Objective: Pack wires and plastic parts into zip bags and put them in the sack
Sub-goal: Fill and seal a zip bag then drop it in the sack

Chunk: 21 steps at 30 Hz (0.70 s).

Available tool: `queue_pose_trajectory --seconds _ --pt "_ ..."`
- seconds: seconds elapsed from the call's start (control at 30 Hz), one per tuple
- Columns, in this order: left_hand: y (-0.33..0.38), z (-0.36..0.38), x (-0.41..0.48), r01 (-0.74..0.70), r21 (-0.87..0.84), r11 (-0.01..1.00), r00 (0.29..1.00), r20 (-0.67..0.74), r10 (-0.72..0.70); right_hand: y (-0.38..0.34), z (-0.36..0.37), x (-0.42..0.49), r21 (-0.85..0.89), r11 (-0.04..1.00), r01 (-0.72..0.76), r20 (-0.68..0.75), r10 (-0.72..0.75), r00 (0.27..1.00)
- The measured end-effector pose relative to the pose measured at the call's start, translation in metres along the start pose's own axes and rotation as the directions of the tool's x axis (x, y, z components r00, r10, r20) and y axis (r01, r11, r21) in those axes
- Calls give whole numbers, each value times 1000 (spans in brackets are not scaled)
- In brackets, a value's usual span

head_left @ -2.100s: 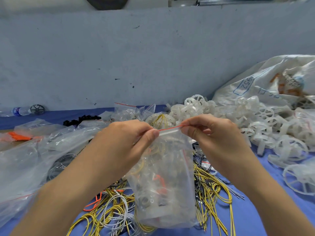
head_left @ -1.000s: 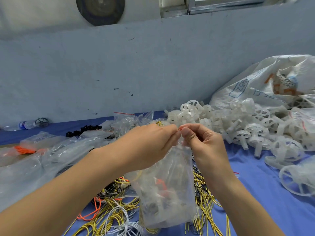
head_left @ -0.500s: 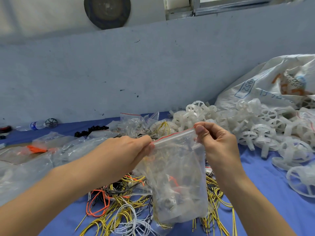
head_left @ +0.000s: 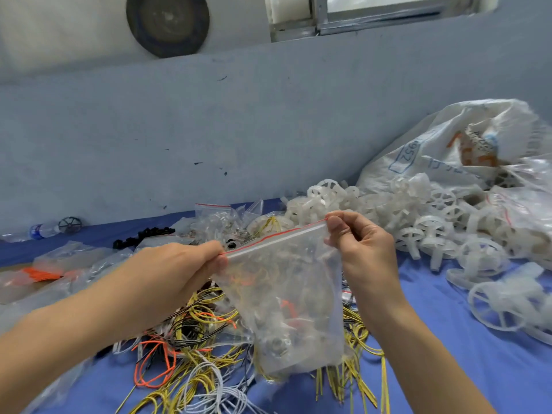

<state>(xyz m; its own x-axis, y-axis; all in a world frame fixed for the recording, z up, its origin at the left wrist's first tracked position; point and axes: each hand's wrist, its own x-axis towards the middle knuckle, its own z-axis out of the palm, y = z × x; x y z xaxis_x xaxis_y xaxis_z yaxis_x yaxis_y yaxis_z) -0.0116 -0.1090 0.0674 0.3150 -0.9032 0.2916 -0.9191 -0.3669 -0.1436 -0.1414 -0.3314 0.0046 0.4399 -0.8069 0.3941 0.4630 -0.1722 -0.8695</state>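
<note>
Held up over a tangle of wires (head_left: 191,354), too many to count: one filled zip bag (head_left: 286,297). Pinched at both ends of its red-lined top by two hands, left hand (head_left: 179,273) at the lower corner, right hand (head_left: 363,249) at the higher. Off right, one white sack (head_left: 442,144) behind a heap of white plastic wheels (head_left: 430,225). Far left, one bottle (head_left: 38,231).
</note>
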Motion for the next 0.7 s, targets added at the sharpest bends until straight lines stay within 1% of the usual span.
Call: queue_pose_trajectory --seconds 0.17,0.27,0.33,0.4,0.43,0.53,0.57,0.63,0.67,0.7 --pt "9 -12 27 -65 -88 994 991 -123 54 -26 -22 9 -17 998 53 -53 -54 997" --pt "31 -22 68 -106 -141 984 987 -135 87 -50 -56 29 -46 994 95 -129 -100 987" --pt "54 -24 108 -161 -159 974 975 -182 131 -68 -87 50 -83 990 116 -199 -131 971" --pt "87 -24 160 -202 -199 959 963 -220 158 -87 -123 79 -166 978 126 -273 -168 947" --pt "107 -24 193 -214 -246 945 961 -227 159 -98 -144 96 -221 968 115 -299 -180 937" --pt "176 -29 293 -188 -457 869 977 -181 115 -138 -209 154 -431 902 26 -362 -199 910" --pt "201 -35 323 -178 -499 848 977 -190 93 -157 -229 172 -482 876 5 -381 -215 899" --pt "248 -53 377 -193 -501 843 956 -288 48 -201 -262 208 -565 825 18 -402 -294 867" --pt "271 -63 402 -208 -481 852 928 -373 16 -224 -275 223 -614 787 55 -399 -370 839" --pt "291 -71 426 -225 -445 867 884 -467 -11 -245 -285 236 -663 741 107 -393 -466 793"
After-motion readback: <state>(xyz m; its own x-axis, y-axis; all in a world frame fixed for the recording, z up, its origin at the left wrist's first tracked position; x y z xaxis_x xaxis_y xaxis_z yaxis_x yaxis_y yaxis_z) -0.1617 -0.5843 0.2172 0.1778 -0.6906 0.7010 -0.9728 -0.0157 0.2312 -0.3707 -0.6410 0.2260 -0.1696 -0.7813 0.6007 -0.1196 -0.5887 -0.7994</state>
